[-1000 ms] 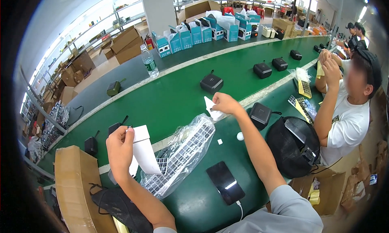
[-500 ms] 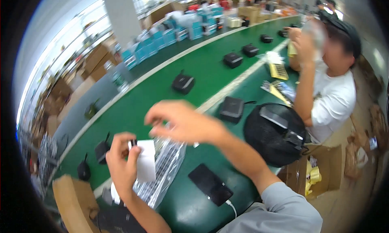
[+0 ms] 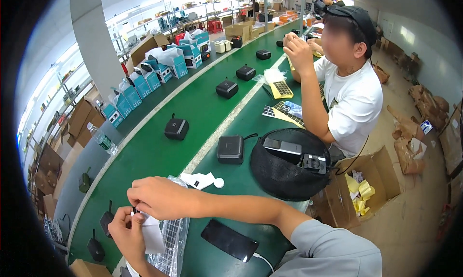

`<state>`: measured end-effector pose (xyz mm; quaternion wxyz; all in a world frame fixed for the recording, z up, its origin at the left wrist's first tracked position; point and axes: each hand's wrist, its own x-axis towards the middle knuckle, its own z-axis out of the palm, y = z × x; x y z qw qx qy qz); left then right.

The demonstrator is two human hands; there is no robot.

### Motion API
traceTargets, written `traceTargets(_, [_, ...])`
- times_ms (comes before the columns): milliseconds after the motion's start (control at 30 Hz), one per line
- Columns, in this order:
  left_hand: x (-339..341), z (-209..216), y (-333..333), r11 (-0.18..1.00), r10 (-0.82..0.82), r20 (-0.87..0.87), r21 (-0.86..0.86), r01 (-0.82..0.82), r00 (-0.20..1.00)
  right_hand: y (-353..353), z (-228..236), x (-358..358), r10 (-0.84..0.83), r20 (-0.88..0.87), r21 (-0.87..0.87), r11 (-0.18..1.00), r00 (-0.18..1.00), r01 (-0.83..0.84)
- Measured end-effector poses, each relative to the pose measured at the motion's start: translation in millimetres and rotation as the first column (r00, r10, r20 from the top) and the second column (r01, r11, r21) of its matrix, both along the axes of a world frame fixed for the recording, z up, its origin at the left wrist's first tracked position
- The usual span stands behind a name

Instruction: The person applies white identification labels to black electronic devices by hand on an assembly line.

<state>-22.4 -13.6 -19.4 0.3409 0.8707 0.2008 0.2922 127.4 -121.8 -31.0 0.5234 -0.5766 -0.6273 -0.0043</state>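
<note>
Low on the left, my left hand (image 3: 126, 236) is closed on a small black piece (image 3: 134, 210) and a white paper sheet (image 3: 154, 239) that hangs below the fingers. My right hand (image 3: 161, 198) reaches across from the right, its fingertips pinched together at that same black piece. What exactly the right fingers grip is hidden. Beneath both hands lies a clear plastic bag (image 3: 174, 241) with grid-patterned sheets inside. A black phone (image 3: 230, 240) with a white cable rests to the right of the hands. Behind them are a crumpled white wrapper (image 3: 198, 180) and a white round piece (image 3: 219, 183).
A black square case (image 3: 230, 149) stands beside a round black mesh bag (image 3: 277, 178) bearing grey devices. Several similar cases, such as one (image 3: 176, 128), dot the green table (image 3: 144, 161). Blue boxes (image 3: 129, 97) line the far side. A co-worker (image 3: 354, 94) sits at the right, near an open carton (image 3: 381, 180).
My right hand has come left and down to my left hand and now touches the small black piece. The whole view has shifted, so the table's things appear further left.
</note>
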Motion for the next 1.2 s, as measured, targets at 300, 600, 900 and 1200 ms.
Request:
traceTargets(300, [8.7, 2.5, -11.0, 0.988, -0.083, 0.005, -0.132, 0.083, 0.997, 0.3, -1.5, 7.3, -0.125, 0.03, -0.05, 0.991, 0.992, 0.126])
traceTargets(600, [-1.0, -4.1, 14.9, 0.992, -0.027, 0.301, -0.111, 0.063, 0.953, 1.0, -1.8, 7.2, 0.217, -0.268, 0.05, 0.976, 0.939, -0.212])
traceTargets(900, [-5.9, 3.3, 5.3, 0.98, -0.097, 0.176, -0.154, 0.125, 0.98, 13.3, -5.5, 8.7, 0.22, -0.225, 0.179, 0.967, 0.949, -0.182])
traceTargets(1200, [-5.5, 2.6, 6.9, 0.96, -0.176, 0.005, -0.22, 0.173, 0.984, 11.2, 3.6, -4.9, 0.184, -0.337, 0.378, 0.924, 0.923, -0.047])
